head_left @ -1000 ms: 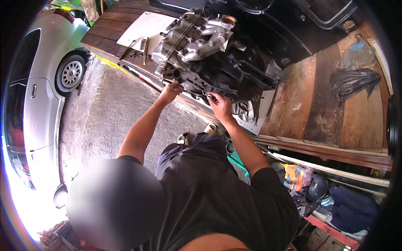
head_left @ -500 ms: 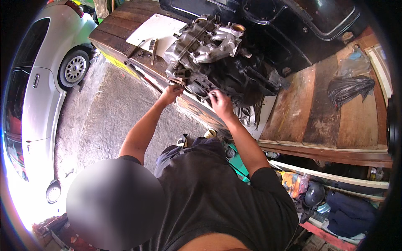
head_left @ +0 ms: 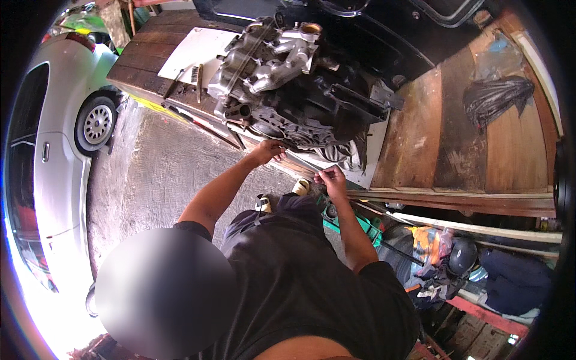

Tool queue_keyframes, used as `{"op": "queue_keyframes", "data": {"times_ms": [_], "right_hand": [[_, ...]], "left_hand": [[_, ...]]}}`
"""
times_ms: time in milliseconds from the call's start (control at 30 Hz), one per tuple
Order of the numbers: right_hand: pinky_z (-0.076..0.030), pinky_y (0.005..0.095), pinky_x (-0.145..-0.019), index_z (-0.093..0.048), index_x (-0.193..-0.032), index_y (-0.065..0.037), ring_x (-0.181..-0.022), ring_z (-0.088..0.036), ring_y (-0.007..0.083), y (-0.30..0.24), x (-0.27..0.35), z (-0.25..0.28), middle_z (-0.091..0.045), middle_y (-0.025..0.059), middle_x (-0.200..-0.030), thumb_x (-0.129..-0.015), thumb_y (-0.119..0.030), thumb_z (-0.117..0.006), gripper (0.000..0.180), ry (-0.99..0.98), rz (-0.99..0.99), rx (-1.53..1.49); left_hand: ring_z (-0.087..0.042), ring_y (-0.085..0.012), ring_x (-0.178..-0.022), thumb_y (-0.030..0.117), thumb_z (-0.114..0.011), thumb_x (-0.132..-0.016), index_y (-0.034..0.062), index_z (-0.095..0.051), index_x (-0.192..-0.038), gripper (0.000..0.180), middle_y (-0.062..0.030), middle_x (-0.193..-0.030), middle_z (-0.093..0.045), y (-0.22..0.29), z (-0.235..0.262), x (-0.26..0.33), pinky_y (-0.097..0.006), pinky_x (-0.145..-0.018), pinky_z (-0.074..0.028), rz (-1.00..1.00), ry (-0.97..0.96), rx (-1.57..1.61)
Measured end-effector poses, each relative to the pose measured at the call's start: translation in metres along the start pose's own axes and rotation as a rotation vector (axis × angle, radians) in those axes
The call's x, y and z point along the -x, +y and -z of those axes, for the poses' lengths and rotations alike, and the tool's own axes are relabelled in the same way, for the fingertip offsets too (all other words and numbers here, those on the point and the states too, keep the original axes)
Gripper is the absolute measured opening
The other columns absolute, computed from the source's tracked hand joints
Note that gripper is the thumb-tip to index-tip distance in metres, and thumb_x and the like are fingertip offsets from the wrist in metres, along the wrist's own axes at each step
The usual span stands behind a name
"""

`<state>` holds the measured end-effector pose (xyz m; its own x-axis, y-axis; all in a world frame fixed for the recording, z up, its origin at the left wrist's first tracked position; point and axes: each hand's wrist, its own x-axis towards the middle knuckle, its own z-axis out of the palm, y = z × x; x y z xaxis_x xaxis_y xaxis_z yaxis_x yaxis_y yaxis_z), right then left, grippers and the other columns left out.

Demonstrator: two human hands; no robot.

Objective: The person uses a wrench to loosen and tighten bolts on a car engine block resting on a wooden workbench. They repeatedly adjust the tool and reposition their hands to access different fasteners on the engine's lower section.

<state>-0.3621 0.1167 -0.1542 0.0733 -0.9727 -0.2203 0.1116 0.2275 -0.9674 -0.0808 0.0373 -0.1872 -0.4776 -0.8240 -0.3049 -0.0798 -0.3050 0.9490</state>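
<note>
A thin pale rod point(head_left: 303, 161) spans between my two hands, in front of the workbench's near edge. My left hand point(head_left: 268, 152) is closed on its upper left end. The fingers of my right hand point(head_left: 331, 179) pinch its lower right end. It is too small to tell what kind of rod it is. Just beyond my hands sits a car engine point(head_left: 288, 90), silver on top and dark with grime lower down. Both hands are apart from the engine. A grey rag point(head_left: 351, 157) is bunched at the engine's near right corner.
On the wooden bench point(head_left: 414, 156), a wooden-handled brush point(head_left: 200, 81) lies by a white sheet point(head_left: 195, 54) left of the engine. A black plastic bag point(head_left: 498, 102) lies at right. A silver car point(head_left: 63, 138) stands at left. A green metal thing point(head_left: 354, 228) sits below the bench.
Both hands have drawn back from the engine's front toward me, the right one further down. The thin rod now shows stretched between them. The whole view has shifted slightly.
</note>
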Motion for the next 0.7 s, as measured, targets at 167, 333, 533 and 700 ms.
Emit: {"op": "queue_keyframes", "data": {"times_ms": [167,333,533,700], "right_hand": [[-0.050,0.0333,-0.064,-0.059,-0.102,-0.002,-0.070,-0.062,0.0216,0.043,-0.007,0.015,-0.064,0.0121,-0.079,-0.089,-0.011,-0.052,0.017,-0.054,0.224,0.825],[-0.048,0.0427,-0.072,-0.061,-0.103,-0.006,-0.081,-0.059,0.0374,0.048,-0.018,0.009,-0.063,0.0173,-0.088,-0.089,-0.018,-0.050,0.021,0.031,0.197,1.066],[-0.048,0.0439,-0.072,-0.060,-0.106,-0.009,-0.083,-0.060,0.0351,0.036,-0.024,0.008,-0.063,0.0173,-0.090,-0.088,-0.019,-0.049,0.023,0.066,0.250,1.127],[-0.048,0.0426,-0.072,-0.060,-0.104,-0.010,-0.084,-0.060,0.0347,0.029,-0.030,0.011,-0.062,0.0163,-0.093,-0.089,-0.019,-0.049,0.021,0.074,0.172,1.246]], "left_hand": [[-0.060,-0.0134,-0.070,0.015,-0.060,-0.086,-0.0052,-0.057,-0.104,0.027,-0.0099,-0.083,-0.066,0.006,-0.018,-0.015,-0.028,-0.063,-0.051,-0.020,0.066,-0.025],[-0.063,-0.0167,-0.074,0.012,-0.061,-0.084,-0.0058,-0.054,-0.099,0.024,-0.0116,-0.082,-0.066,0.006,-0.033,-0.026,-0.028,-0.064,-0.051,-0.143,0.293,-0.086],[-0.062,-0.0147,-0.071,0.010,-0.065,-0.082,-0.0026,-0.053,-0.092,0.020,-0.0097,-0.082,-0.063,-0.018,-0.038,-0.039,-0.027,-0.063,-0.051,-0.114,0.400,0.102],[-0.064,-0.0177,-0.075,0.002,-0.063,-0.080,-0.0042,-0.051,-0.089,0.015,-0.0121,-0.085,-0.064,-0.023,-0.040,-0.044,-0.029,-0.062,-0.051,-0.112,0.403,0.162]]}}
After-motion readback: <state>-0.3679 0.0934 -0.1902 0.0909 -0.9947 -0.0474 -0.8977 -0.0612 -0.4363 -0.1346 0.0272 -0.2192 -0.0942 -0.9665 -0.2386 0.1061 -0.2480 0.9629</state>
